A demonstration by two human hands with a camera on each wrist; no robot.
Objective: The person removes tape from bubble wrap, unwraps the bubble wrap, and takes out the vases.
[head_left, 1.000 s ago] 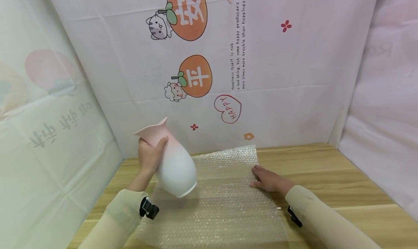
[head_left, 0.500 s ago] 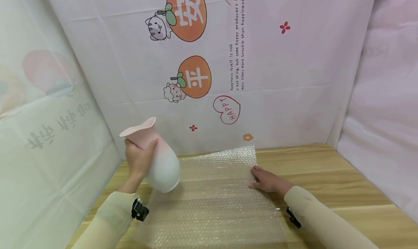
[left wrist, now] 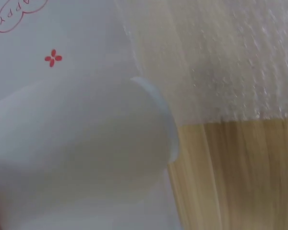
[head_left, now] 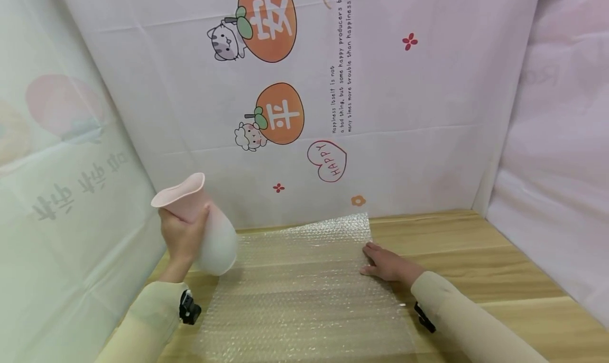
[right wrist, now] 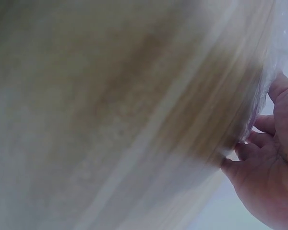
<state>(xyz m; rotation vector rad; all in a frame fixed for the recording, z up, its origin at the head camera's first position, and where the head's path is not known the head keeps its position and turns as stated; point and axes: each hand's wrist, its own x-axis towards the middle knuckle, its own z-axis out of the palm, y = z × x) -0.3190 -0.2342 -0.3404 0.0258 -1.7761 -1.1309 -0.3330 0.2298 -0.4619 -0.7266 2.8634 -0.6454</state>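
Note:
A vase (head_left: 218, 241), white below and pale pink toward its wavy flared mouth, is held tilted at the left of the head view. My left hand (head_left: 183, 239) grips it round the neck, thumb on the near side. Its white rounded body and base rim (left wrist: 96, 143) fill much of the left wrist view. A sheet of clear bubble wrap (head_left: 304, 305) lies spread to the right of the vase, its far right corner lifted a little. On the sheet's right edge rests my right hand (head_left: 387, 263), fingers extended and thumb apart; the right wrist view shows those fingertips (right wrist: 264, 123) at the plastic.
The wooden table (head_left: 485, 268) runs back to a white printed cloth (head_left: 418, 157) hanging behind it. Similar cloths hang close on the left (head_left: 81, 236) and right (head_left: 561, 183). Small black devices are strapped at both wrists.
My left hand has carried the vase leftward, from over the bubble wrap to its left edge, and its mouth now faces more toward the camera. The right hand has stayed at the sheet's edge.

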